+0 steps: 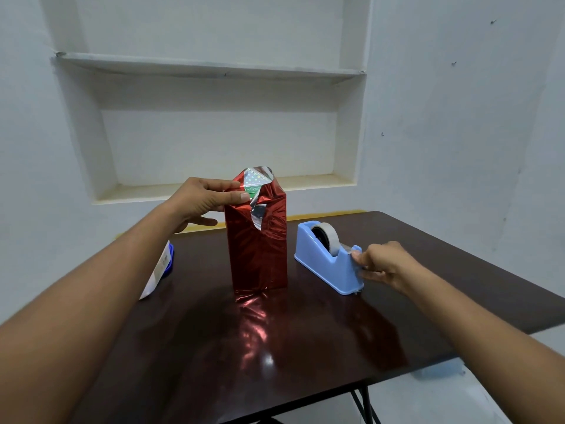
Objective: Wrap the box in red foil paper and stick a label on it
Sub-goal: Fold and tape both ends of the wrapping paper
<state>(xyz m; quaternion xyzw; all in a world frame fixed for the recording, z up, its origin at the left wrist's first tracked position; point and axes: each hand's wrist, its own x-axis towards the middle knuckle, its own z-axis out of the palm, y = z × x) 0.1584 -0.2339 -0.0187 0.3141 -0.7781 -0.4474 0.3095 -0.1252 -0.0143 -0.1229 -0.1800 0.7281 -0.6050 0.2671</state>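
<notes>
A tall box [258, 249] stands upright in the middle of the dark table [305, 347], covered in red foil paper. At its top the foil gapes, showing silver lining and a bit of green print. My left hand [203, 198] holds the folded foil at the box's upper left, thumb across the front. A light blue tape dispenser [328, 260] with a white tape roll sits right of the box. My right hand [383, 264] pinches the tape end at the dispenser's cutter.
A white and blue object [160, 269] lies at the table's left edge, partly hidden by my left forearm. The glossy table mirrors the red foil. Behind the table is a white wall with recessed shelves [211, 68].
</notes>
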